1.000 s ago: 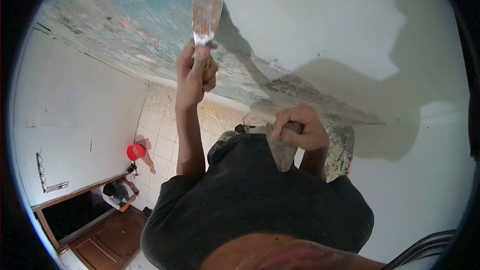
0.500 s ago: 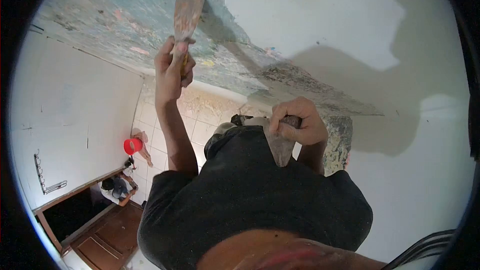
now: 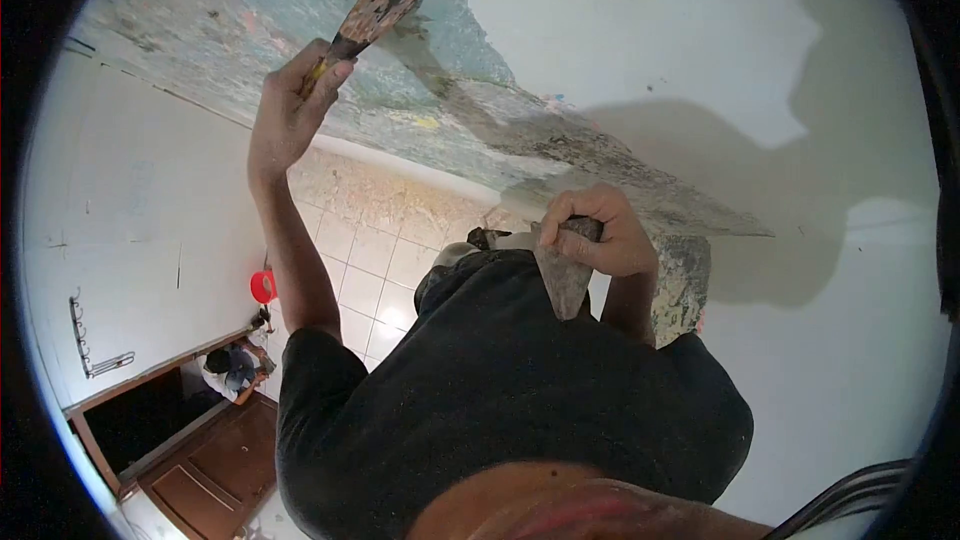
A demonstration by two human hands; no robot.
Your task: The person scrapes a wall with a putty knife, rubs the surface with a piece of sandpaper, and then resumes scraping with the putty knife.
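Raised at the upper left, my left hand (image 3: 295,105) grips the handle of a flat scraper (image 3: 376,12) with a worn, stained blade. The blade's end is at the blue-green, scraped part of the wall (image 3: 300,0); whether it touches cannot be made out. In front of my chest, my right hand (image 3: 600,230) is closed around a grey triangular trowel (image 3: 564,280), whose tip points down toward my dark shirt (image 3: 560,390).
A red bucket (image 3: 262,287) stands on the tiled floor (image 3: 372,258) at the left. A person (image 3: 232,370) is low down near the brown door (image 3: 215,465). Hooks (image 3: 78,340) hang on the left wall. Cables (image 3: 850,495) show at lower right.
My left hand has moved left and slightly up, and the scraper has turned so its blade slants up to the right. My right hand and the trowel have barely moved.
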